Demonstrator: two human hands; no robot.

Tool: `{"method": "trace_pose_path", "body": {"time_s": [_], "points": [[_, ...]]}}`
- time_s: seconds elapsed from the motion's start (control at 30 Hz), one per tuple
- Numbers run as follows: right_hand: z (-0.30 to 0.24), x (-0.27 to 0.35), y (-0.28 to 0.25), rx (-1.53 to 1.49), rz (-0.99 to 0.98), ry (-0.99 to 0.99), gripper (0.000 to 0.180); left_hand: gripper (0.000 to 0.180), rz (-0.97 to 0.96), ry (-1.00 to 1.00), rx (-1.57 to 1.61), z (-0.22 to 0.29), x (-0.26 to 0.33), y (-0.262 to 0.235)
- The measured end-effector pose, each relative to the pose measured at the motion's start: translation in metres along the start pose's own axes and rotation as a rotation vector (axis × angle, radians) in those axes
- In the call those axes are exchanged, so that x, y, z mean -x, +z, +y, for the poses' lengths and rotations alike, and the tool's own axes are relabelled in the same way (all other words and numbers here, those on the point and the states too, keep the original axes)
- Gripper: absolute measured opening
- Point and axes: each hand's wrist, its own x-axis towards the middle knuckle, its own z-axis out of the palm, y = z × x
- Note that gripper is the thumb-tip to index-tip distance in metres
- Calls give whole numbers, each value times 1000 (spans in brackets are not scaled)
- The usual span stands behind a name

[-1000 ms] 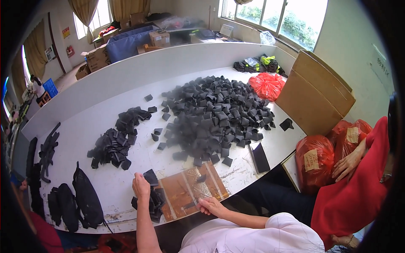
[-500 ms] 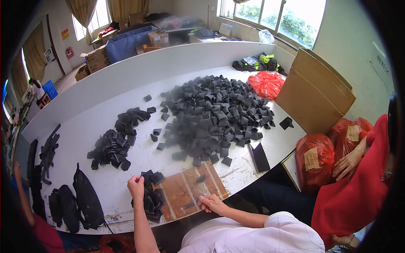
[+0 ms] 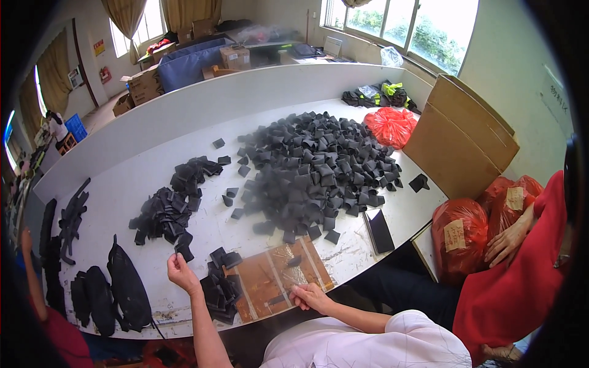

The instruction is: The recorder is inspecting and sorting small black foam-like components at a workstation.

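Note:
My left hand (image 3: 183, 273) is raised over the white table with thumb and fingers pinched together. At its fingertips a small black fabric piece (image 3: 184, 250) hangs just below a loose heap of flat black pieces (image 3: 165, 211). My right hand (image 3: 310, 297) rests at the near right part of a brown board (image 3: 261, 287), its fingers curled closed; what they hold, if anything, is hidden. On that board lie a small dark piece (image 3: 294, 261) and pale tape strips. Between my hands, a pile of black pieces (image 3: 219, 288) overlaps the board's left edge.
A large mound of folded black pieces (image 3: 319, 165) covers the table's middle. To the right are a dark phone-like slab (image 3: 378, 230), a cardboard sheet (image 3: 460, 132) and red bags (image 3: 457, 236), beside a person in a red sleeve (image 3: 521, 270). Black pouches (image 3: 127, 285) lie left.
My left hand has moved left from the near pile toward the loose heap, and a black piece now shows at its fingertips. My right hand stays on the board.

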Motion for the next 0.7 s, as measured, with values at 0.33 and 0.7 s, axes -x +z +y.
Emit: {"method": "trace_pose_path", "body": {"time_s": [0.33, 0.7], "points": [[0, -1, 2, -1, 6, 10, 39, 14, -299, -462, 257, 33, -1, -17], [-60, 39, 35, 90, -201, -134, 38, 10, -1030, -581, 431, 131, 78, -70]]}}
